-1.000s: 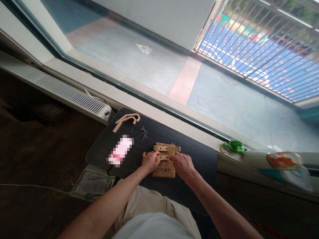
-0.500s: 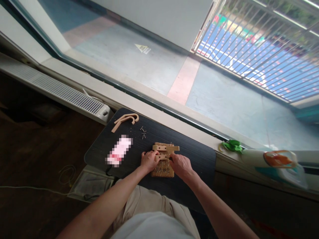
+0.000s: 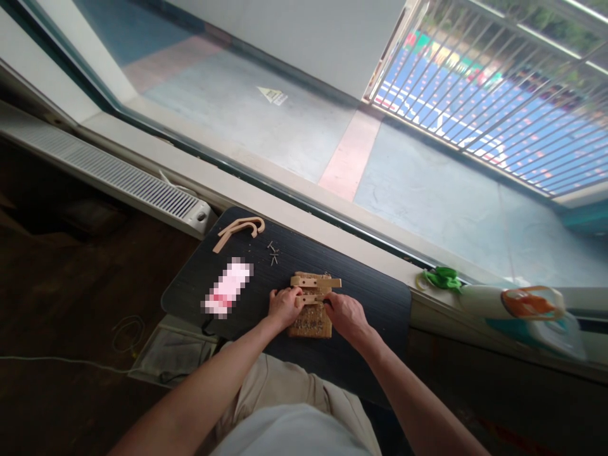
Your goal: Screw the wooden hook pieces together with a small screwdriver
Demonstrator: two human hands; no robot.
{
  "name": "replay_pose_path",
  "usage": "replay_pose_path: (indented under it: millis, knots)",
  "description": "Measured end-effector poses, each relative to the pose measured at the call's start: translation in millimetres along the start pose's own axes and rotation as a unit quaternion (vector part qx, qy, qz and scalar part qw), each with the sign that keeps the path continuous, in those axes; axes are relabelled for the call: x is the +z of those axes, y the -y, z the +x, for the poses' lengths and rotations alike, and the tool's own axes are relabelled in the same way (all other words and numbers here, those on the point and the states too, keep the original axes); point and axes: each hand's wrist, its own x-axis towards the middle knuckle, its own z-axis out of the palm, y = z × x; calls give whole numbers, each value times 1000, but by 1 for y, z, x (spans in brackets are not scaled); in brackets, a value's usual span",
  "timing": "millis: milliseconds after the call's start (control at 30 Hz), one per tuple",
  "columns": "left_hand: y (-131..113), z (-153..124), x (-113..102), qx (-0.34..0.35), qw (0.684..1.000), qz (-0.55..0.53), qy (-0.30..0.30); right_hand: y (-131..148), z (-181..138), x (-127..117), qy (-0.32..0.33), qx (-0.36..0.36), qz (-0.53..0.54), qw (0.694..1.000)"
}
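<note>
My left hand [image 3: 285,308] is closed on the left end of a wooden hook [image 3: 308,300] with dark screw holes. This hook lies across a brown, straw-textured block [image 3: 311,326] on the dark table. My right hand [image 3: 346,313] is closed around a small tool [image 3: 327,301] whose dark end shows at the fingertips. It meets the hook's right side; most of the tool is hidden, so its kind cannot be made out. Just beyond, a second wooden hook [image 3: 316,282] rests across the same block, untouched by either hand.
Two curved wooden hooks [image 3: 240,228] lie at the table's far left, beside several loose screws [image 3: 273,254]. A blurred-out pink and white item [image 3: 228,286] is nearer. Along the window sill sit a green object [image 3: 443,278] and a large plastic bottle [image 3: 522,310]. A radiator [image 3: 142,183] stands left.
My right hand shifts very slightly at the hook's right side. My left hand, the block and both wooden hooks on it keep their places.
</note>
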Motion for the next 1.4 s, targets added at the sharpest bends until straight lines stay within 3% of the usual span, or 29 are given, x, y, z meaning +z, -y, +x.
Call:
replay_pose_path:
  millis: [400,633,967,1400]
  knots:
    - [-2,0,-3,-1,1000,8,1,3,-3,-9,8,-47,-19,999]
    - [-3,2,-5,-3,1000,5,6,-1,-2,2,-2,-33,-15,999]
    - [-5,-2,-4,-15,1000,-3,7,-2,-5,-11,2,-49,-17,999]
    - [-4,-1,-3,-13,1000,0,7,-5,0,1,8,-21,26,999]
